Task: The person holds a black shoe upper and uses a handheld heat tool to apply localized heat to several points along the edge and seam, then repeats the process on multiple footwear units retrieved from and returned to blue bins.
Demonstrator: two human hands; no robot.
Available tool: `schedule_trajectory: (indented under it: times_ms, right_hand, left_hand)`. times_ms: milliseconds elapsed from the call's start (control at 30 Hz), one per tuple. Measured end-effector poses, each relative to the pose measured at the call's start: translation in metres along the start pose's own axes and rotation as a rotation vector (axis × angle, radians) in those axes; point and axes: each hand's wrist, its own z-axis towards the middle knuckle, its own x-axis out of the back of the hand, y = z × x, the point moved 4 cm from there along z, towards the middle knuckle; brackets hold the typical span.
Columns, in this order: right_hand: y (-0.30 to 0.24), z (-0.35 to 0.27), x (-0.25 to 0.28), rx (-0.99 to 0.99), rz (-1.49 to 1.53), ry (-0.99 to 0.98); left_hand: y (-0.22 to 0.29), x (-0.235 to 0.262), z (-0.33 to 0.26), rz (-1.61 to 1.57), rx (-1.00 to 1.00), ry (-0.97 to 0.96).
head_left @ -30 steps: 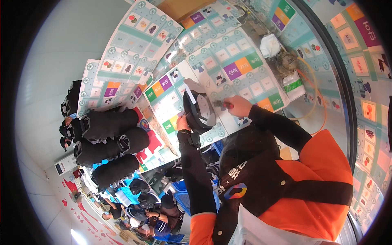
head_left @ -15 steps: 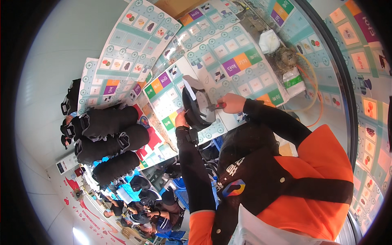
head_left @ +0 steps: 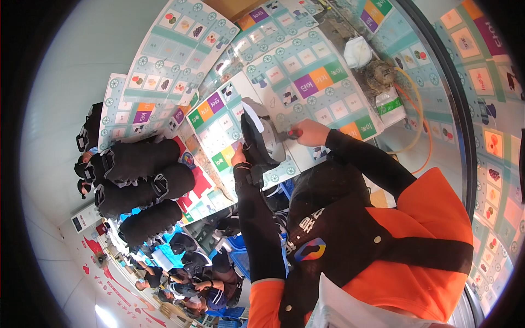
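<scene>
A black and grey cap (head_left: pixel 271 134) with a white strip along its upper part sits upright on the covered worktable in front of me. My left hand (head_left: pixel 239 155) grips its lower left edge, with the fingers partly hidden behind the dark fabric. On the other side, my right hand (head_left: pixel 314 134) is closed round a small red-handled tool (head_left: pixel 296 133). The tool's dark tip points left and lies at the cap's right edge; whether it touches the fabric I cannot tell. Its exact kind is too small to make out.
Nested stacks of black caps (head_left: pixel 143 161) stand at the left. A patterned board (head_left: pixel 169 49) rises behind them. At the back right lie a white mask-like cup (head_left: pixel 358 53), a green-and-white packet (head_left: pixel 389 106) and yellow and orange hoses (head_left: pixel 421 109). Several people work at the lower left.
The whole view has shifted slightly. My right hand and the tool have moved a little up along the cap's right edge, while my left hand keeps its hold.
</scene>
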Motion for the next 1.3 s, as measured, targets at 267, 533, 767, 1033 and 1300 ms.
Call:
schedule_trajectory:
  times_ms: [267,533,767,1033,1300]
  right_hand:
    - [-0.012,-0.017,0.008,-0.053,0.074,0.062]
    - [0.017,-0.036,0.0,-0.244,0.099,-0.295]
    - [-0.007,-0.034,0.035,0.032,0.152,0.091]
    - [0.008,-0.024,-0.004,-0.009,-0.029,-0.026]
    - [-0.001,-0.023,-0.014,0.095,-0.131,-0.102]
  left_hand:
    - [-0.012,0.02,0.021,0.06,-0.064,-0.095]
    - [0.002,-0.057,-0.051,-0.215,-0.08,-0.059]
    - [0.034,-0.047,-0.106,-0.362,-0.214,-0.318]
    - [-0.001,-0.024,-0.117,-0.27,-0.267,-0.406]
    - [0.004,-0.007,-0.127,-0.143,-0.295,-0.383]
